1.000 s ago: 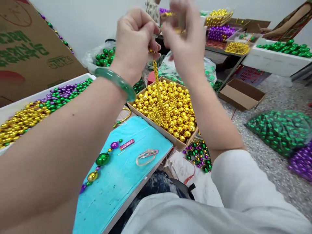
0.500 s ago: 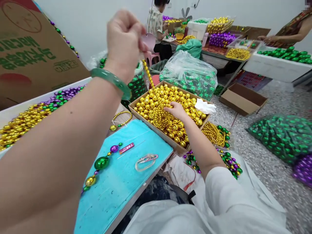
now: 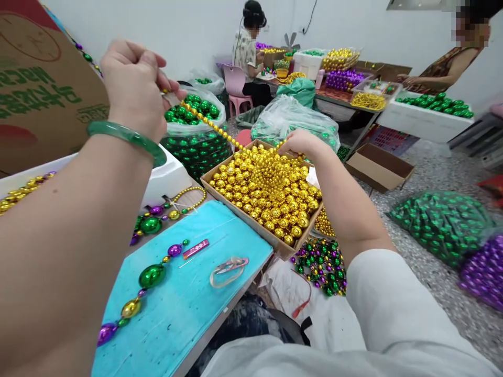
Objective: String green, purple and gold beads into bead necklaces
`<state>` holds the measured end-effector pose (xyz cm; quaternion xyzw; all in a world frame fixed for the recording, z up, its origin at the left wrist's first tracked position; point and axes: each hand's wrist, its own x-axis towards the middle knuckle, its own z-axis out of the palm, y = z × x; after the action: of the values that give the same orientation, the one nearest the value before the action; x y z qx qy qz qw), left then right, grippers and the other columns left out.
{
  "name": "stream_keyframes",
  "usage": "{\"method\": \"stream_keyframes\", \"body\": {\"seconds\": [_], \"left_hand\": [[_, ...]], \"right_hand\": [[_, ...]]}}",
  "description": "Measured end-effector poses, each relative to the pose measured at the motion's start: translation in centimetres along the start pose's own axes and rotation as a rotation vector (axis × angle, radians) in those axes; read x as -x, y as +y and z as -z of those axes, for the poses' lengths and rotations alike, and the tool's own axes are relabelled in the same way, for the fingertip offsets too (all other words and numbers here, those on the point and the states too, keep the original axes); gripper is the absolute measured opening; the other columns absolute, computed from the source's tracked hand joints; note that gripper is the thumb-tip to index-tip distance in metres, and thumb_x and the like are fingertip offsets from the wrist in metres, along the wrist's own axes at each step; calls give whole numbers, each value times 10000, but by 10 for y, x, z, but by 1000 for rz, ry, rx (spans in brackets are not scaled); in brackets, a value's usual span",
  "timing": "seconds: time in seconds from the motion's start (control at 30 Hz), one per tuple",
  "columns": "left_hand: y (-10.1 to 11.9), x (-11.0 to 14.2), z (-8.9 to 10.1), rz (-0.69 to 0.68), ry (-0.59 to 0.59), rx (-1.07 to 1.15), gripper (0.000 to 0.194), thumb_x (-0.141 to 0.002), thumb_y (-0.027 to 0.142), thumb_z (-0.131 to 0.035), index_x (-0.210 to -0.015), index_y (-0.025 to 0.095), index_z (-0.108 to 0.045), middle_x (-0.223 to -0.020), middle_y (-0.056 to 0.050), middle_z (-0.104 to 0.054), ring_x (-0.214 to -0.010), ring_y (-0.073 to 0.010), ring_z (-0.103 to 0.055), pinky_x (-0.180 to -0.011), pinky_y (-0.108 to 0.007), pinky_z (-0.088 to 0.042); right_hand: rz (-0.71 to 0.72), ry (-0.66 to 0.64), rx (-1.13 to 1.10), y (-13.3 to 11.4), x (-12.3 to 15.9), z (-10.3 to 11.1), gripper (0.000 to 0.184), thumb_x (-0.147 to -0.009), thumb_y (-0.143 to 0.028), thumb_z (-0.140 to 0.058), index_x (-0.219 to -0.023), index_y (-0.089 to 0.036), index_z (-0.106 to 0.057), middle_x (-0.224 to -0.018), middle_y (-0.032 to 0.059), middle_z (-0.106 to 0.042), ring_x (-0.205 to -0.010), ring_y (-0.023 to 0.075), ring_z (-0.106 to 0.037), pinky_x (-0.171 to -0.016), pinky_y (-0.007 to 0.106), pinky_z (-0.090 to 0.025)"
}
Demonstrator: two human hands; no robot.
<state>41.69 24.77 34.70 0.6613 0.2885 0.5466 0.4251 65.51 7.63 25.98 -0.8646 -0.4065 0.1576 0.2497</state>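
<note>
My left hand [image 3: 135, 86], with a green bangle at the wrist, is raised at the upper left, its fingers closed on one end of a gold bead string [image 3: 210, 123]. From there the string slopes down right to a heap of small gold beads [image 3: 269, 172] on top of larger gold balls [image 3: 267, 215]. These fill a shallow cardboard box [image 3: 239, 220]. Over the box's far right side, my right hand [image 3: 302, 143] pinches part of the gold bead string; its fingertips are partly hidden.
On a blue cloth [image 3: 165, 324] lie a strand of coloured beads [image 3: 152, 276], a small red packet [image 3: 196, 249] and snips [image 3: 231, 265]. A sack of green balls [image 3: 196, 152] stands behind. Bagged beads [image 3: 440, 222] lie on the floor at right. Two people work at a far table [image 3: 334, 94].
My left hand has moved left and slightly down, stretching the bead string across. My right hand has lifted from the heap to the box's far right side. The view has shifted slightly.
</note>
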Motion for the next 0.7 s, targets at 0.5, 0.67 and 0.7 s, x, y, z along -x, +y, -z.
{"method": "stream_keyframes", "body": {"seconds": [0.5,0.67,0.7], "left_hand": [[62,60,-79,-83,-306,-9,329,-951,30,-432,-695,236,-403,-525,104,-410,-461,-27,-432,-505,-267,-528],[98,72,-83,-145,-344,30,254,-926,30,-405,-717,165,-460,-543,105,-421,-483,-7,-487,-504,-153,-471],[103,72,-79,-70,-354,37,208,-943,78,-375,-779,127,-494,-609,101,-478,-560,-3,-547,-545,-132,-465]], "right_hand": [[103,-126,-10,28,24,-85,391,-608,-122,-789,-987,-175,-712,-1088,108,-701,-1009,263,-652,-876,367,-516],[401,-280,-248,2,36,-102,546,-726,-167,-731,-1258,-204,-612,-1267,78,-632,-1055,208,-621,-933,337,-496],[405,-304,-202,1,35,-105,466,-741,-190,-725,-1200,-181,-645,-1192,82,-665,-1013,212,-629,-919,344,-495]]}}
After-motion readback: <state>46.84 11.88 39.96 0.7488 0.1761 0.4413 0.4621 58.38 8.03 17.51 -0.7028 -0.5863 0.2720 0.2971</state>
